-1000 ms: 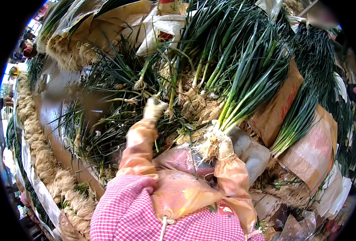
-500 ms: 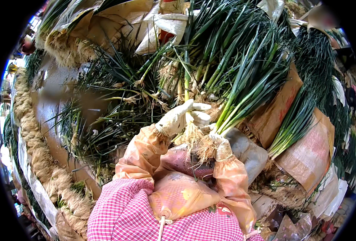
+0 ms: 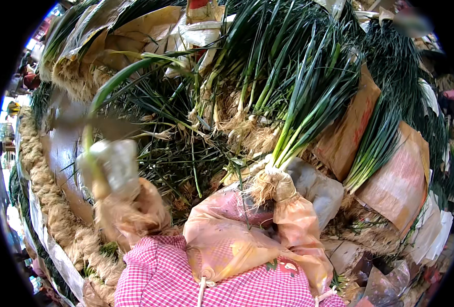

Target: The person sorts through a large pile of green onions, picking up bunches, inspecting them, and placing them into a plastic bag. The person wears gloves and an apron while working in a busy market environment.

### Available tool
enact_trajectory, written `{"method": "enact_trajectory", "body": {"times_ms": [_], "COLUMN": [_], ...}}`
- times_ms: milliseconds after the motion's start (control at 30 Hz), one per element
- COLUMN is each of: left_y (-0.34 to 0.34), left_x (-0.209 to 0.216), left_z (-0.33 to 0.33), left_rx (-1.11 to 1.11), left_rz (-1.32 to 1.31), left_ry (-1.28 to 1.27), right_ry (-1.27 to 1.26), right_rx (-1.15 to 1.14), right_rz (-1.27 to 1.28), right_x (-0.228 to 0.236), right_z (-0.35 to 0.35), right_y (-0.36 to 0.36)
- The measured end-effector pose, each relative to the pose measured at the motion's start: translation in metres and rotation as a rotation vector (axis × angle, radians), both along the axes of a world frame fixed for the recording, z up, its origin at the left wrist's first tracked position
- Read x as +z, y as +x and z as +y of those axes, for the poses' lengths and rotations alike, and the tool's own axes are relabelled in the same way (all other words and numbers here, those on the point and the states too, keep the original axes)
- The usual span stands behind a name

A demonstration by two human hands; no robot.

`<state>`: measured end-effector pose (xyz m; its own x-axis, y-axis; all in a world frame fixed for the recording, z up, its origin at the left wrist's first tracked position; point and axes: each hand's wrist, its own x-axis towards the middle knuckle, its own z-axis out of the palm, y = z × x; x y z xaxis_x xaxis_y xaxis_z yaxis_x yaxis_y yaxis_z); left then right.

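My left hand [image 3: 115, 162], in a pale glove and smeared by motion, is over at the left with a single green onion [image 3: 100, 100] in its grip. The onion's leaf bends up and over to the right. My right hand [image 3: 284, 185], also gloved, is closed around a bunch of green onions [image 3: 309, 115] just above the roots. Their leaves fan up and to the right, while tangled roots hang beside the fingers. Farther off, loose green onions [image 3: 245, 94] lie with their roots toward me.
Loose leaves [image 3: 170, 163] cover the ground before me. Along the left runs a long row of root ends [image 3: 40, 163]. More onions [image 3: 373, 153] lie at the right by a pinkish woven sack [image 3: 391, 179]. Wrapped bundles [image 3: 91, 51] stand at the back left.
My left hand has swung from the middle to the far left, carrying a green onion away from beside the bunch. The right hand stays in nearly the same place, still holding the bunch.
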<state>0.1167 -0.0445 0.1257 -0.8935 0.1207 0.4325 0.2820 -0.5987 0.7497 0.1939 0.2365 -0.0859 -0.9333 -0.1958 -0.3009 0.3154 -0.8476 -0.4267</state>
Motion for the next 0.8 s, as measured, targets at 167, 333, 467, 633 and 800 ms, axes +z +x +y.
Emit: {"method": "enact_trajectory", "body": {"times_ms": [167, 333, 467, 633, 800], "left_y": [-0.018, -0.061, -0.146, -0.18, -0.173], "left_x": [0.003, -0.048, -0.194, -0.228, -0.165], "left_z": [-0.039, -0.074, -0.092, 0.08, 0.136], "left_rx": [0.264, 1.06, 0.848, 0.439, 0.095], "left_rz": [0.259, -0.192, -0.719, -0.494, -0.769], "left_ry": [0.013, -0.702, -0.794, -1.418, -1.165], "right_ry": [-0.019, 0.057, -0.017, -0.032, 0.039], "right_rx": [-0.015, 0.003, 0.005, -0.042, -0.065], "right_rz": [-0.067, -0.03, -0.02, -0.039, -0.102], "right_x": [-0.002, 0.001, 0.0, -0.011, -0.01], "right_z": [0.002, 0.0, -0.007, 0.004, -0.003], "right_y": [0.002, 0.003, 0.002, 0.0, -0.006]}}
